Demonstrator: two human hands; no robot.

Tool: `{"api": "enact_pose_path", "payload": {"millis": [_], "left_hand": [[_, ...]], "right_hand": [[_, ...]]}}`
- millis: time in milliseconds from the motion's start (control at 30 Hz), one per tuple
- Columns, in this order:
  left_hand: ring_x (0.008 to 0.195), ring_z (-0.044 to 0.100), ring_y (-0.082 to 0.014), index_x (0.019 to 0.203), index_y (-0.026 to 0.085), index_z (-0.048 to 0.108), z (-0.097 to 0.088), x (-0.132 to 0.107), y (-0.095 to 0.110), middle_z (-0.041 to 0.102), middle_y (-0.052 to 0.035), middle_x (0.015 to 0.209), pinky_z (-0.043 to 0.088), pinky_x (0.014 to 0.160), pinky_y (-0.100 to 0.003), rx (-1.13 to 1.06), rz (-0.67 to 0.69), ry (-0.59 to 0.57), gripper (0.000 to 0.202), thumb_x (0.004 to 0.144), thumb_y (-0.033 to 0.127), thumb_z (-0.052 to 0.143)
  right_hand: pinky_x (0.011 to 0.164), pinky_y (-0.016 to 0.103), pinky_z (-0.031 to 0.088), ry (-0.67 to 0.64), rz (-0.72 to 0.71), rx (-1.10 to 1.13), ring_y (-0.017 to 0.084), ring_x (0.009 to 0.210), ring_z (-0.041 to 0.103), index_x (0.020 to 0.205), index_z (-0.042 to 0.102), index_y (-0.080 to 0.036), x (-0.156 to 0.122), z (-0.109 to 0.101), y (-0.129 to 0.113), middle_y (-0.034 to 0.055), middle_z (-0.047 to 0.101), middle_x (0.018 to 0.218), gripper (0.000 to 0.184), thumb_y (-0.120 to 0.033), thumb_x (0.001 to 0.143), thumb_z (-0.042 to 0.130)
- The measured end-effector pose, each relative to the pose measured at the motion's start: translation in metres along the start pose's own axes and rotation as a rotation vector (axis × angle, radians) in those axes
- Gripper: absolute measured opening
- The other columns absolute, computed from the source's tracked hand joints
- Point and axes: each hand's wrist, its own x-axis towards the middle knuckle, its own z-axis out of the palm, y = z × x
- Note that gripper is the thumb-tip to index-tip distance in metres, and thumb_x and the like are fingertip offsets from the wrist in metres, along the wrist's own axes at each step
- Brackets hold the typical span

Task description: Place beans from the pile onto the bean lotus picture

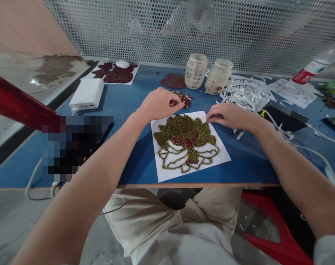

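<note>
A white paper sheet [222, 156] lies near the table's front edge. On it a flower picture [181, 127] is laid out in green mung beans with red beans at its middle; several lower petals are only outlined in green. My left hand [160, 105] is above the sheet's far left edge, thumb and forefinger pinched beside a small pile of mixed red, yellow and green bits [186, 101]. Whatever is in that pinch is too small to make out. At the sheet's right edge, my right hand [228, 115] has its fingertips together; what they hold is hidden.
Two cloudy jars [196, 71] stand at the back by a perforated metal screen [145, 33]. A red-bean picture [119, 74] and a white power bank [87, 94] lie left. Paper strips [244, 97], a black box [285, 116], cables and a bottle [312, 70] are right.
</note>
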Motion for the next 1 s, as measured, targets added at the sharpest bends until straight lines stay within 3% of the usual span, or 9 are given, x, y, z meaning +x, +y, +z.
{"api": "enact_pose_path", "payload": {"millis": [200,600,800,900,1000], "left_hand": [[0.075,0.065,-0.0206,0.084,0.025,0.086,0.0,0.0,-0.002,0.076,-0.0034,0.074,0.049,0.091,-0.04,0.014,-0.006,-0.015,0.031,0.097,0.043,0.063],[0.079,0.067,-0.0234,0.09,0.025,0.087,0.0,-0.001,-0.008,0.075,-0.0049,0.072,0.049,0.091,-0.04,0.069,-0.058,-0.066,0.03,0.097,0.043,0.064],[0.069,0.062,-0.0197,0.085,0.026,0.085,0.0,-0.001,-0.01,0.071,-0.0025,0.066,0.05,0.085,-0.037,0.04,-0.045,-0.072,0.026,0.095,0.04,0.066],[0.069,0.062,-0.0198,0.085,0.026,0.086,-0.001,-0.001,-0.01,0.072,-0.0027,0.067,0.05,0.085,-0.037,0.037,-0.052,-0.084,0.025,0.094,0.039,0.067],[0.071,0.063,-0.0205,0.086,0.026,0.086,-0.001,0.0,-0.011,0.074,-0.0037,0.071,0.05,0.085,-0.037,0.048,-0.054,-0.098,0.027,0.095,0.041,0.066]], "right_hand": [[0.082,0.038,0.048,-0.001,0.127,0.017,0.024,0.089,0.071,0.105,0.079,-0.023,-0.001,-0.002,-0.004,0.009,0.081,0.104,0.028,-0.044,0.103,0.061],[0.087,0.038,0.049,-0.008,-0.02,0.027,0.025,0.091,0.068,0.104,0.074,-0.024,0.0,0.003,-0.002,0.0084,0.074,0.102,0.018,-0.031,0.103,0.058],[0.084,0.037,0.048,-0.038,0.009,-0.026,0.023,0.089,0.067,0.102,0.072,-0.024,0.001,0.004,0.001,0.0065,0.075,0.102,0.016,-0.034,0.102,0.06],[0.079,0.035,0.046,0.012,0.073,-0.066,0.022,0.085,0.065,0.098,0.07,-0.023,-0.002,-0.001,-0.002,0.0057,0.074,0.098,0.014,-0.034,0.1,0.06],[0.076,0.034,0.044,0.09,0.099,-0.042,0.02,0.082,0.064,0.096,0.069,-0.023,-0.005,-0.009,-0.02,0.0047,0.074,0.094,0.01,-0.029,0.097,0.062]]}}
